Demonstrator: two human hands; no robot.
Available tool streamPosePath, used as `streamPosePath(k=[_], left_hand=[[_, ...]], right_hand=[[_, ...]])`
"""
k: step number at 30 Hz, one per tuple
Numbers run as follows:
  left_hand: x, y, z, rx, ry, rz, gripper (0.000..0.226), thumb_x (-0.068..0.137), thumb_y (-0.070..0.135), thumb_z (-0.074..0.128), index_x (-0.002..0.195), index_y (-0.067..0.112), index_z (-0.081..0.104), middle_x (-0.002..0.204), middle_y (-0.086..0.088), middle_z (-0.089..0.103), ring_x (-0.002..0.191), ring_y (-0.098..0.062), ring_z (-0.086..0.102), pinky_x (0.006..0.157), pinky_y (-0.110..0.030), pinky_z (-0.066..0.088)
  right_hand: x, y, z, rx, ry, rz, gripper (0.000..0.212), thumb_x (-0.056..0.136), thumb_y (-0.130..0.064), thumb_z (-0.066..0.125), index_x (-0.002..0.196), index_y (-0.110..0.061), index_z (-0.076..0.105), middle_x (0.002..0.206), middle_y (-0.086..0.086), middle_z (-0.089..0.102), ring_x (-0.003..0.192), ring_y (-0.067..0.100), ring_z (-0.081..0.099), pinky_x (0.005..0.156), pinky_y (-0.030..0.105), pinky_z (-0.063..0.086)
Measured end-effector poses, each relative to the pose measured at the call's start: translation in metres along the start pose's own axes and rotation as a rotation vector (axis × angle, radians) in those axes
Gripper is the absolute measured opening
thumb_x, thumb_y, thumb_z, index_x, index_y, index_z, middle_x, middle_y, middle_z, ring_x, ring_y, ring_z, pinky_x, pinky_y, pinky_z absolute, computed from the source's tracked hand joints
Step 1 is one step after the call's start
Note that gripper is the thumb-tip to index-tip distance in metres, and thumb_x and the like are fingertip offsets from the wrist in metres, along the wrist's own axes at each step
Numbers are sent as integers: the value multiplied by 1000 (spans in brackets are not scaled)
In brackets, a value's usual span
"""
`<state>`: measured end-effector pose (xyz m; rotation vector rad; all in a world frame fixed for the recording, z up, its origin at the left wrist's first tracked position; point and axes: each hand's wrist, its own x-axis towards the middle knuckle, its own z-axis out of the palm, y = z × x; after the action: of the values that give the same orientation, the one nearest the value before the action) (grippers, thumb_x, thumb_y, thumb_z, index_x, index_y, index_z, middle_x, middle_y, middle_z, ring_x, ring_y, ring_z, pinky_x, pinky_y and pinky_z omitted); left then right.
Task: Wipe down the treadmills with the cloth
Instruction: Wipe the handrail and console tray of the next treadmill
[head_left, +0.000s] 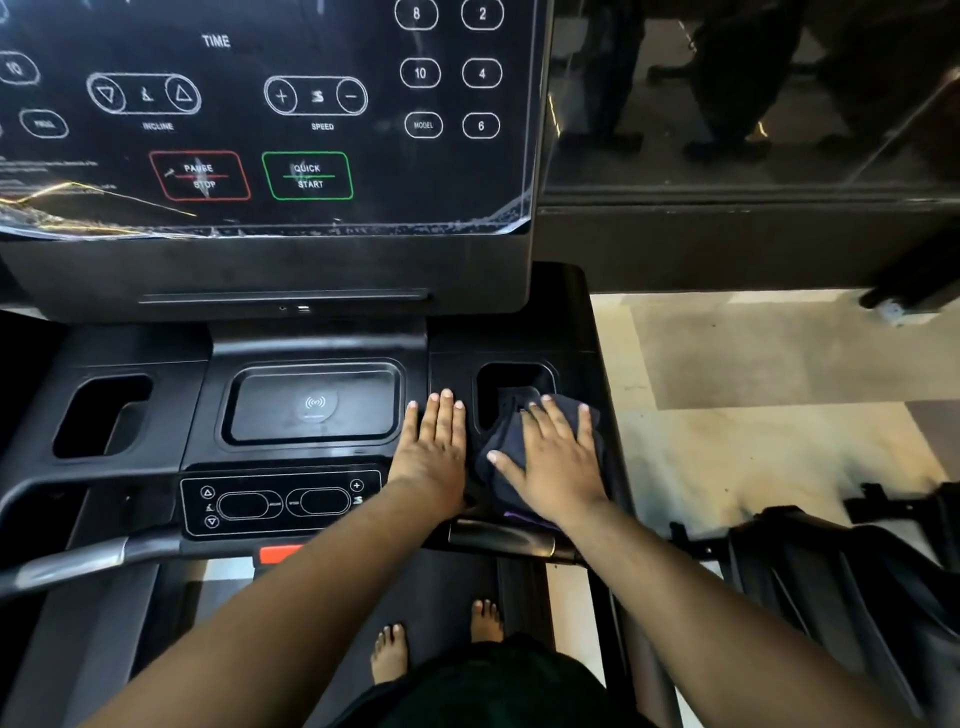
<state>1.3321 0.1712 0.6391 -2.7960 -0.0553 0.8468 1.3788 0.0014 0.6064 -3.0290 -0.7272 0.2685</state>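
Pale floor tiles (769, 364) run along the right side of one treadmill (322, 270), and dark glass (753, 93) rises behind it. We stand barefoot on the belt (441, 587), two feet (389, 652) visible near its front end.

On the upright display panel (260, 104) we count two large framed buttons, a red-outlined PAUSE/STOP button (200, 175) and a green-outlined QUICK START button (308, 175), side by side near its lower edge. Peeling film wrinkles along the panel's bottom edge.

Below it lies the console tray (452, 358), with one charging pad (313, 405) at its centre and two cup recesses: the left recess (101, 415) near the tray's left edge, and the right recess (511, 376) near its right edge. One small control strip (280, 501) sits along the tray's front edge, with a red tab (278, 555) just below it.

Our left hand (434, 447) rests flat on the tray between the pad and the right recess, fingers straight and close together, holding nothing. Our right hand (558, 457) presses flat, fingers spread wide, on one dark cloth (506, 441), which lies bunched at the tray's front right corner, its far edge dipping into the right recess. The two hands sit just beside each other, not touching.
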Motion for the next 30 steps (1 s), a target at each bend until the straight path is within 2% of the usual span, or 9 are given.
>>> streamPosePath(k=[3, 5, 9, 12, 15, 19, 22, 25, 30], left_hand=[[3, 0, 1, 43, -20, 12, 119, 92, 77, 40, 152, 0, -29, 163, -22, -33, 153, -35, -29, 119, -67, -15], [4, -2, 0, 66, -39, 20, 119, 90, 78, 39, 152, 3, -30, 162, -20, -35, 151, -34, -32, 116, -71, -15], [1, -7, -3, 16, -40, 17, 119, 92, 72, 43, 151, 2, -33, 160, -19, -39, 151, -32, -32, 118, -71, -10], [4, -2, -1, 10, -32, 29, 125, 89, 73, 49, 146, 2, -37, 160, -20, -39, 151, -33, -32, 117, -72, -9], [4, 1, 1, -8, -44, 35, 127, 89, 73, 50, 144, 1, -38, 159, -20, -40, 151, -34, -34, 116, -72, -9], [7, -6, 0, -16, -54, 17, 130, 87, 74, 53, 142, 2, -40, 156, -20, -44, 149, -35, -36, 117, -71, -12], [8, -3, 1, -18, -82, 25, 131, 87, 73, 53, 143, 2, -41, 155, -21, -45, 148, -36, -38, 117, -70, -13], [11, -4, -1, -30, -108, 29, 131, 88, 72, 54, 144, 1, -40, 154, -22, -46, 146, -37, -40, 118, -69, -12], [12, -9, 2, -62, -130, 44, 131, 87, 71, 55, 145, 0, -39, 152, -24, -48, 145, -39, -41, 119, -68, -12]], right_hand=[[33, -12, -20, -25, -54, -76, 88, 93, -81, 14, 110, -17, 72, 114, 9, 74, 121, 25, 63, 124, 48, 16], [47, -17, -25, -2, -105, -122, 83, 96, -79, 17, 103, -16, 72, 103, 11, 76, 109, 27, 67, 118, 44, 29], [49, 9, -14, 52, -127, -311, 77, 94, -80, 27, 103, -15, 66, 106, 10, 74, 110, 34, 65, 108, 43, 40], [51, 55, -12, 48, -142, -520, 73, 93, -78, 38, 117, -14, 66, 114, 5, 72, 115, 30, 63, 113, 42, 33], [52, 95, -22, -92, 45, -675, 67, 92, -71, 43, 131, -22, 66, 124, -4, 69, 126, 19, 59, 123, 46, 23], [36, 86, -23, -74, 293, -437, 60, 88, -54, 65, 138, -22, 60, 145, 4, 55, 141, 27, 45, 121, 59, 25], [16, 47, 2, 77, 137, -246, 72, 95, -63, 41, 151, -18, 49, 156, 5, 48, 150, 25, 35, 125, 58, 17], [28, 30, 3, 38, -7, -292, 71, 99, -58, 23, 149, -16, 52, 150, 1, 57, 147, 17, 42, 127, 47, 5], [88, 19, -22, -34, -356, -462, 56, 107, -49, 26, 145, -20, 56, 154, 4, 52, 148, 20, 39, 129, 39, 2]])
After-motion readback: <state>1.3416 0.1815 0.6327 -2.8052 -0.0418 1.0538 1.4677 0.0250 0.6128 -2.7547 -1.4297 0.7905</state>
